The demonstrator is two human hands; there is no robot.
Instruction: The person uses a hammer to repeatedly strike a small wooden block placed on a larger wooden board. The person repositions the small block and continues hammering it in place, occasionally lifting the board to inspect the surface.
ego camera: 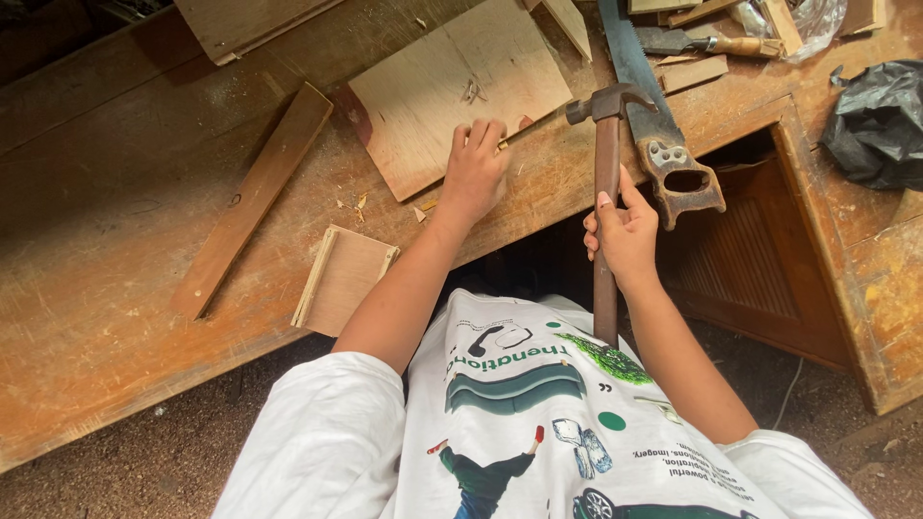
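Note:
My right hand (625, 231) grips the brown handle of a claw hammer (607, 144), its metal head raised just above the workbench (115, 288). My left hand (474, 171) rests on the bench edge, fingers pinching a thin pencil-like stick (532, 125) that points toward the hammer head. The left fingertips lie on the lower edge of a flat plywood panel (452, 86). Several small nails (472, 91) lie on that panel.
A hand saw (654, 115) lies right of the hammer. A long wooden strip (255, 197) and a small board (343, 279) sit to the left. A chisel (707, 43), wood offcuts and a black plastic bag (880, 120) are at the back right.

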